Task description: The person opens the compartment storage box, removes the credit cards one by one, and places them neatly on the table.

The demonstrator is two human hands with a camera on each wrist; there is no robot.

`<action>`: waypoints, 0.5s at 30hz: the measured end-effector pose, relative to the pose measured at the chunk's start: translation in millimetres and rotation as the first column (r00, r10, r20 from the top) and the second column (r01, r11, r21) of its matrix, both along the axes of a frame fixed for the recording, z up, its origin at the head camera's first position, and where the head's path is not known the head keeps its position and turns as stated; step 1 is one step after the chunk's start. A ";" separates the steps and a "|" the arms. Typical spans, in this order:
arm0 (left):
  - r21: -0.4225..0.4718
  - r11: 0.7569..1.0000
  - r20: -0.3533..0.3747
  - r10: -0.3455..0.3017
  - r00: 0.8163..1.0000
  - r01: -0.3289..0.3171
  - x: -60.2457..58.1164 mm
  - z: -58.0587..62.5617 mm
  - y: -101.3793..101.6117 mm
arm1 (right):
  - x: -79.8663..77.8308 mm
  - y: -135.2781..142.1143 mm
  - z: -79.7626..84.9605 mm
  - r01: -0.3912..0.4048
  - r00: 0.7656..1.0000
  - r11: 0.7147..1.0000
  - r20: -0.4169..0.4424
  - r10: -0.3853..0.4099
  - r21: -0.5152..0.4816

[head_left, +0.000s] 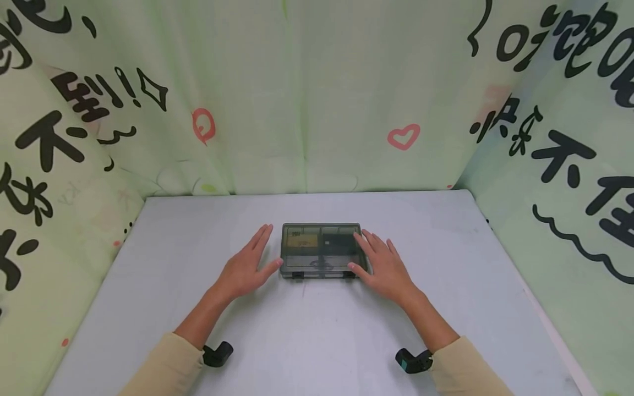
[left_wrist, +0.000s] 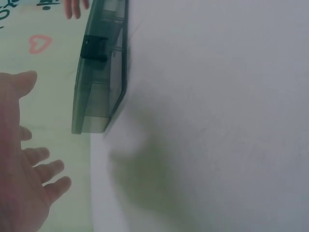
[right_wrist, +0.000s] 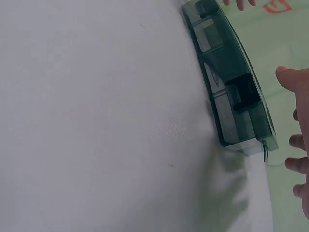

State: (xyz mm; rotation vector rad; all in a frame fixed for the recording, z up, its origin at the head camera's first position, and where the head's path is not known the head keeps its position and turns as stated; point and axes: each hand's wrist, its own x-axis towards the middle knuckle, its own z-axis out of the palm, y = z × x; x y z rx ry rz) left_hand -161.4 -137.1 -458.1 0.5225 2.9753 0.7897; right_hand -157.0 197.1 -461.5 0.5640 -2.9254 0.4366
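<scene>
A dark translucent plastic storage box (head_left: 321,258) with inner compartments lies on the table, its lid closed. Through the lid show a tan item (head_left: 302,241) and a dark item (head_left: 339,243); what they are I cannot tell. Black latches (right_wrist: 243,92) sit on the front side. My left hand (head_left: 246,270) is beside the box's left edge, fingers straight and thumb spread toward the corner. My right hand (head_left: 385,268) hovers at the right edge, its fingertips overlapping the lid in the head view. In the wrist views both hands appear apart from the box.
The white-covered table (head_left: 317,335) extends around the box on all sides. Pale green curtains (head_left: 307,110) with black lettering and red drawings hang behind and at both sides. A small black device (head_left: 217,355) is on the left wrist, another (head_left: 414,361) on the right.
</scene>
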 end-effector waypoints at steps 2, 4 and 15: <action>0.009 1.000 0.014 0.000 1.000 -0.001 0.2 -1.4 0.6 | 0.1 -0.4 -2.9 0.000 1.000 1.000 -0.004 0.000 -0.009; 0.018 1.000 0.025 -0.001 1.000 0.001 0.2 -3.0 1.2 | 0.1 -0.6 -5.6 -0.002 1.000 1.000 -0.008 0.002 -0.020; 0.069 0.998 0.069 -0.004 0.998 -0.001 -0.9 -11.5 6.7 | 0.5 -3.0 -13.0 0.014 1.000 0.997 0.017 -0.012 -0.079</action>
